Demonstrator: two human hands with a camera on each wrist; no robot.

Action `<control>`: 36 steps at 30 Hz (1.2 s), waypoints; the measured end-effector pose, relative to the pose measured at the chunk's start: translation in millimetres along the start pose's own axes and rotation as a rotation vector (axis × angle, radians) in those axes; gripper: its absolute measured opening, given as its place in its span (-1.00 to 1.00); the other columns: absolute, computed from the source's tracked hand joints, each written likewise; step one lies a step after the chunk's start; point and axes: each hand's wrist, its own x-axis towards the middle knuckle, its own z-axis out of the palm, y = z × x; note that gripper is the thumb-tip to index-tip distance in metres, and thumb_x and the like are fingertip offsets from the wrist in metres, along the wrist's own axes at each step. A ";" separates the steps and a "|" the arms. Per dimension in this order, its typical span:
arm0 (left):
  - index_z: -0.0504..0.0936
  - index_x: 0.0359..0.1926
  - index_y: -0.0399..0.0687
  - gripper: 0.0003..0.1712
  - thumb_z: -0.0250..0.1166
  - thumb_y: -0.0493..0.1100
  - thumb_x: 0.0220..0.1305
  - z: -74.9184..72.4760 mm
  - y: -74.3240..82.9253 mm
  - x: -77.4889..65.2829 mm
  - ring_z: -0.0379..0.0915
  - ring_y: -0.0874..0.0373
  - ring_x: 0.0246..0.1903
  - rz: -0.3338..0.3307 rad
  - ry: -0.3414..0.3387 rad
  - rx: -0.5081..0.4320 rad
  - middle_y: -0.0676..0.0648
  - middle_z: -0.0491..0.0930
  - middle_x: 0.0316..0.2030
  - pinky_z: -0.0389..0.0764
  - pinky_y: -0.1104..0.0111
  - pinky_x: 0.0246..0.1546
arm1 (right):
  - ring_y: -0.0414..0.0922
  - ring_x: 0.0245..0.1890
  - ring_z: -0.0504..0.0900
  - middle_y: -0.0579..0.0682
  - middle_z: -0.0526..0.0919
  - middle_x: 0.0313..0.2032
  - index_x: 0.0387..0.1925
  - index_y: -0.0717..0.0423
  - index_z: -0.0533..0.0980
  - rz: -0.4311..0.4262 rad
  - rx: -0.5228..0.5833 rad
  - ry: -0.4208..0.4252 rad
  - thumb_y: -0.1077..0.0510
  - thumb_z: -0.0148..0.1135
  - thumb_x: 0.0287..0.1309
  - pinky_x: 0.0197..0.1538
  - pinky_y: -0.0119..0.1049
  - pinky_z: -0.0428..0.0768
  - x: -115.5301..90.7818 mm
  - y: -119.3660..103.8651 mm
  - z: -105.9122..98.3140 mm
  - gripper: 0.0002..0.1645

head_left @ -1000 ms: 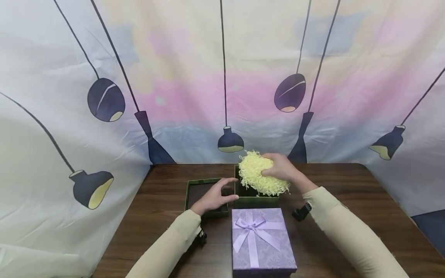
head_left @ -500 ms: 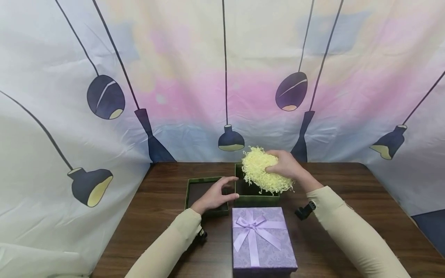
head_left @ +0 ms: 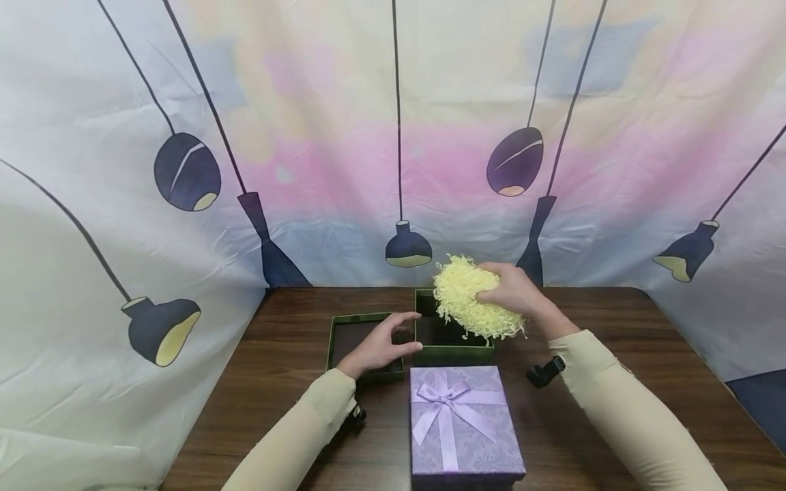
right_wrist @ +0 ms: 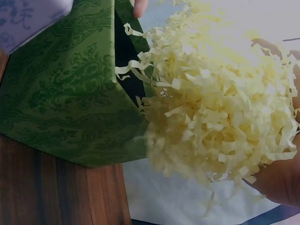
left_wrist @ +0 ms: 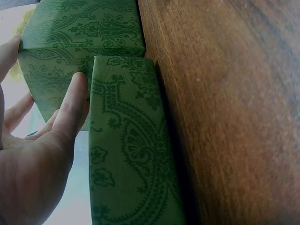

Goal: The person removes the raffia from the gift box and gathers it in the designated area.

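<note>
My right hand grips a fluffy clump of pale yellow shredded paper, held above the right part of the open green box. In the right wrist view loose strands of the shredded paper hang beside the box's opening. With fingers extended, my left hand touches the left side of the green box. The left wrist view has its fingertips against the patterned green wall. What little shows of the box's inside looks dark; the clump covers the rest.
A shallow green lid lies left of the box, partly under my left hand. Nearer stands a closed purple gift box with a ribbon bow. All rest on a brown wooden table, backed by a printed curtain.
The right hand has carried the clump of shredded paper slightly right and up, uncovering more of the green box's dark inside. The left hand keeps its place at the box's side.
</note>
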 end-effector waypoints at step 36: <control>0.34 0.38 -0.05 -0.26 0.38 0.02 0.24 -2.4 -0.6 -1.0 0.42 -0.12 0.21 -0.026 -0.003 0.016 -0.15 0.35 0.30 0.51 0.03 0.20 | -0.20 -0.75 0.23 0.34 0.44 0.22 0.36 0.24 0.29 0.145 0.038 0.004 0.14 0.36 -0.04 -0.47 -0.25 0.48 -30.8 52.2 -36.6 -0.11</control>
